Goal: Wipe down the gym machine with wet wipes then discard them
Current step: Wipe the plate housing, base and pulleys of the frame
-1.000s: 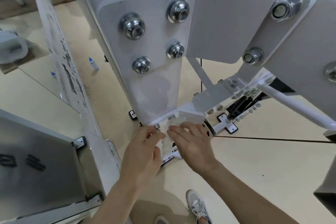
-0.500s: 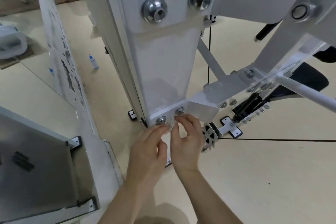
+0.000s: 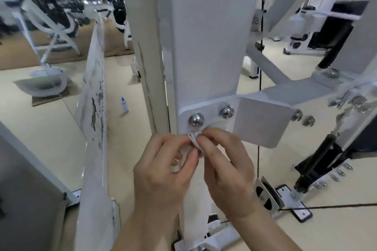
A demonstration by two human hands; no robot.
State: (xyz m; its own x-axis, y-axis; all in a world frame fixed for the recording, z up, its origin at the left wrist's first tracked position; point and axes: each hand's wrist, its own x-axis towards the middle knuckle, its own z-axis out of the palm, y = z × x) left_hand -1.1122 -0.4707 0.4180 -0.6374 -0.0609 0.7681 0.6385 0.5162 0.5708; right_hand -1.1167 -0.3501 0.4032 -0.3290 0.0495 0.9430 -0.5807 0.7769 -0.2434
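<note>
Wipe (image 3: 194,142) under bracket edge (image 3: 262,128): left hand (image 3: 163,175), right hand (image 3: 227,166)

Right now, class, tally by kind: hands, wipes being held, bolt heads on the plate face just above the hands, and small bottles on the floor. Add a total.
Hands, left hand and right hand: 2
wet wipe: 1
bolt heads: 2
bottle: 1
Total: 6

The white upright post (image 3: 204,47) and its bolted bracket plate (image 3: 263,122) block the way straight ahead. To the left, a strip of floor (image 3: 130,144) runs between the post and a peeling panel (image 3: 93,108), with a small bottle (image 3: 124,105) standing far along it. To the right, a black cable (image 3: 259,79) and a floor pulley (image 3: 265,195) crowd the gap.
</note>
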